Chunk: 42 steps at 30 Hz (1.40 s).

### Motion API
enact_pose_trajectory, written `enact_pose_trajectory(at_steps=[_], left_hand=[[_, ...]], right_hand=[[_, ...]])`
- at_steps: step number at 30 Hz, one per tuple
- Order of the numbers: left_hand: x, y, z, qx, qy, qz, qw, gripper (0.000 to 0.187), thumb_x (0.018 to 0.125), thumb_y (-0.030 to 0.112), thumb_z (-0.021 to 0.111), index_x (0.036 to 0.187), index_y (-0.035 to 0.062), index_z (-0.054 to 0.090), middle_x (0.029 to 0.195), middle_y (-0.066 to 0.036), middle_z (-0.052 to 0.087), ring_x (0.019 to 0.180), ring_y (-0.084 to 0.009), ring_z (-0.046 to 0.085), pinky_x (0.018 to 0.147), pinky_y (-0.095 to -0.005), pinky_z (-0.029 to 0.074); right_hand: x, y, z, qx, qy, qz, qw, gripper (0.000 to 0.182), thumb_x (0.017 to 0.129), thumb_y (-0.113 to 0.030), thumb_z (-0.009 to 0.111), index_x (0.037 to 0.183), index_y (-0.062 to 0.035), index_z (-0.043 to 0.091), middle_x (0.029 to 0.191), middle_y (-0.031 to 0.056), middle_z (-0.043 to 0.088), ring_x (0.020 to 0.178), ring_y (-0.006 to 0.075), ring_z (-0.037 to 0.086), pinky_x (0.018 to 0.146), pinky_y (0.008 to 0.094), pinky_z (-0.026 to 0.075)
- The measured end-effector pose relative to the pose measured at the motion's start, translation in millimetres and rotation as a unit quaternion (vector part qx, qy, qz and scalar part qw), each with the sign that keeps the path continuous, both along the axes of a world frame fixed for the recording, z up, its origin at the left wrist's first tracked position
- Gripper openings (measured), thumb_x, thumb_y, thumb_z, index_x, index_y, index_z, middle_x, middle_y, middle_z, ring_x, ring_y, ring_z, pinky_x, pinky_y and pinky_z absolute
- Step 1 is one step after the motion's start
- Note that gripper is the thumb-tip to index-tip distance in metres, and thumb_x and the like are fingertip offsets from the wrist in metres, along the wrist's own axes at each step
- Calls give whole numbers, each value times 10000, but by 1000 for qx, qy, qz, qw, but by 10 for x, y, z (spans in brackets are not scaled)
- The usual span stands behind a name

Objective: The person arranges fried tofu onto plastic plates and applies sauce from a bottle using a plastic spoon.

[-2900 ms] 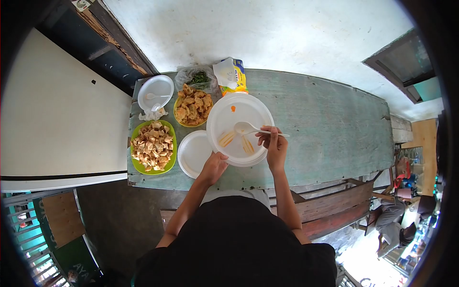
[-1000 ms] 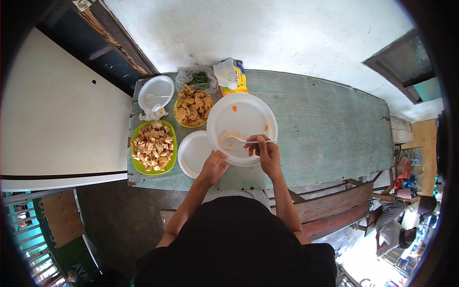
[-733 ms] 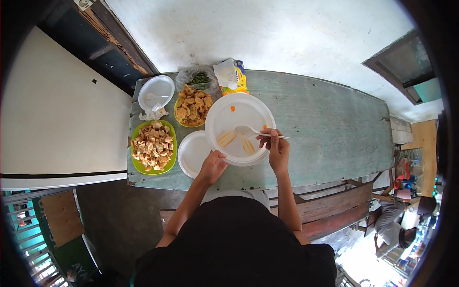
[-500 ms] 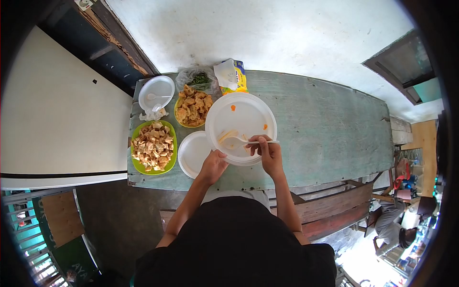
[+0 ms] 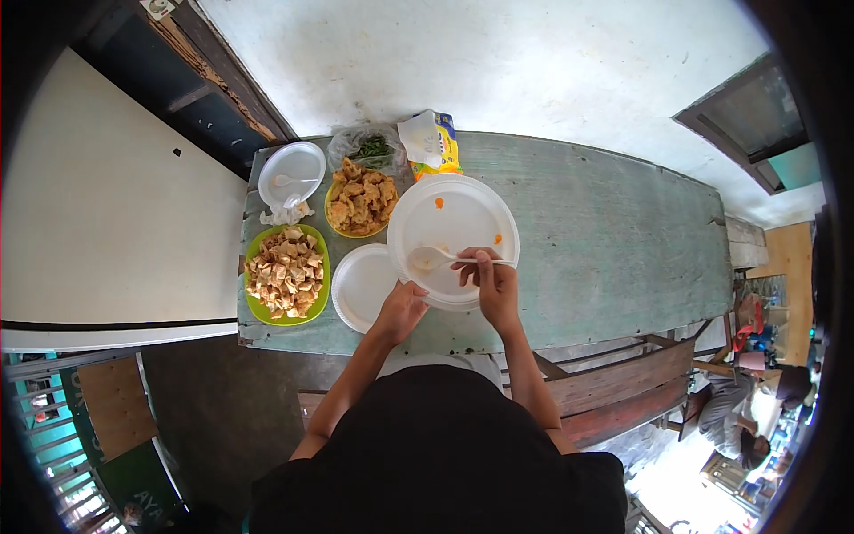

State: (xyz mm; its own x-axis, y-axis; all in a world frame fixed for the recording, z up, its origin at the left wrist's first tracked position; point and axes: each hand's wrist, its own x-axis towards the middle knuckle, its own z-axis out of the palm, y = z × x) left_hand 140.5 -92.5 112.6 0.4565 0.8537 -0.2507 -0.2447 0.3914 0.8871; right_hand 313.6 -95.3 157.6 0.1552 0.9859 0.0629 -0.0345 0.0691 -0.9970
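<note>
A round white plate (image 5: 461, 230) is held up in front of me over the table. My left hand (image 5: 403, 309) grips its lower left rim, thumb on top. In my right hand (image 5: 492, 283) is a white plastic spoon (image 5: 434, 258), pinched by the handle. The spoon's bowl rests at the left inside of the plate, with something pale at it. Two orange bits of food (image 5: 439, 204) cling to the plate. Partly under it lies a second white plate (image 5: 358, 289).
To the left stand a green plate (image 5: 253, 308) of cut brown pieces and a bowl of fried food (image 5: 360, 203). Behind are a white bowl (image 5: 301, 160) with a spoon, a plastic bag of greens (image 5: 374, 145) and a yellow packet (image 5: 436, 160). A person (image 5: 734, 427) sits far right.
The held plate has shifted slightly right. My right hand has slid a little left along the plate, and the pale strips of food that lay around the spoon no longer show there.
</note>
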Motion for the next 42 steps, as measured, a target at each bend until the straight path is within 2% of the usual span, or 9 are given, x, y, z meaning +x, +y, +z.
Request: enact_pose_trajectory(at_steps=[4,6,10,13,15,20,29,34,42], left_hand=[[-17,1,-60,-55,-68,34,996,182,819,-43,529,947,44,432,1126,-135,477,1111,-197,444,922,-320,370],[-57,6,-154,51,14,0,999,192,828,-37,514,987,41,439,1140,-130,471,1114,-205,442,933,-325,361],[-24,1,-151,42,-28,4,999,208,826,-14,524,1009,41,441,1152,-138,467,1131,-222,437,941,-339,352],[-26,27,-84,112,58,-30,992,289,850,89,490,1127,34,432,1204,-137,453,1166,-229,419,966,-356,334],[29,81,-3,-207,-179,37,961,444,853,190,418,1263,26,365,1278,-122,423,1198,-230,400,994,-365,315],[-41,124,17,-198,-203,33,958,533,845,217,386,1323,2,286,1327,-101,399,1222,-205,387,1030,-356,289],[-30,136,111,-197,-193,38,961,539,841,208,392,1331,15,277,1328,-99,401,1219,-210,392,1023,-363,297],[-56,125,59,-199,-189,44,961,541,839,204,397,1331,13,276,1325,-99,403,1211,-214,400,1021,-369,299],[-31,134,8,-205,-205,32,957,538,839,201,399,1327,7,282,1333,-101,395,1224,-216,384,1029,-374,289]], right_hand=[[180,65,-81,-16,-31,-90,995,365,972,-260,355,893,3,596,754,63,632,569,48,498,504,177,314],[218,71,-39,-22,-30,-120,992,372,972,-267,355,894,6,596,754,62,632,569,42,496,496,175,309],[90,14,10,-36,18,-36,999,370,971,-276,360,911,10,586,770,68,630,580,57,503,493,176,313],[52,21,-22,-31,21,-11,999,367,969,-280,367,922,14,581,771,73,630,584,64,506,497,176,318],[93,30,-28,-41,23,-30,998,368,969,-282,363,925,10,583,764,75,631,573,61,505,494,175,318],[254,67,-31,-16,-15,-106,994,387,973,-285,345,928,11,591,769,80,634,560,54,502,482,177,316],[29,8,-10,0,-1,23,1000,359,967,-239,373,904,29,603,789,75,632,572,51,494,503,174,320],[219,59,16,-13,-20,-92,995,320,963,-195,374,926,38,591,746,71,631,574,67,505,539,201,370],[108,-50,51,-47,-15,20,999,303,960,-148,366,901,55,582,773,85,618,614,98,530,611,228,422]])
